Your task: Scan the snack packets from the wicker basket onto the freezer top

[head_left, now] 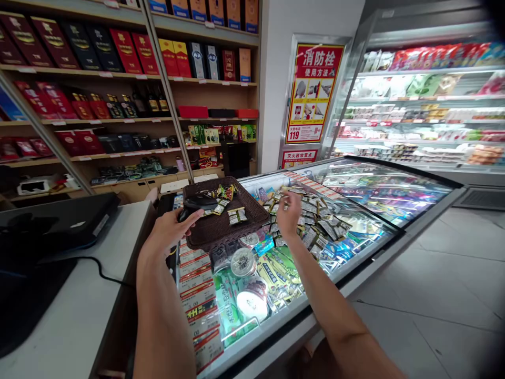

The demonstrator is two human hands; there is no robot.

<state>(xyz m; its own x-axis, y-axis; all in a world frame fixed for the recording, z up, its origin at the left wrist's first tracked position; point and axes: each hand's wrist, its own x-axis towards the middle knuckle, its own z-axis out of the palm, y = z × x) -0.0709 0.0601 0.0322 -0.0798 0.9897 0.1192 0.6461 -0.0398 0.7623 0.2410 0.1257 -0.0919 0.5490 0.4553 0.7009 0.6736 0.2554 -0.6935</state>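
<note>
My left hand (171, 231) is closed around a black handled thing with a rounded head (200, 201), over the near left side of a brown woven basket (252, 208). I cannot make out its kind. Inside the basket lie small silver-and-gold packets (237, 216) and some yellow-green wrapped pieces (226, 191). My right hand (289, 210) is over a spread pile of similar packets (315, 216) on the glass lid of a chest freezer (335, 184). Its fingers are curled together; whatever may be between them is hidden.
At the left stands a pale counter (114, 252) with a black device (59, 218) and a cable. Shelves of boxed goods (126, 50) fill the back wall. A lit refrigerated display (426, 105) stands at the right. Price labels (201, 310) line the freezer's near left edge.
</note>
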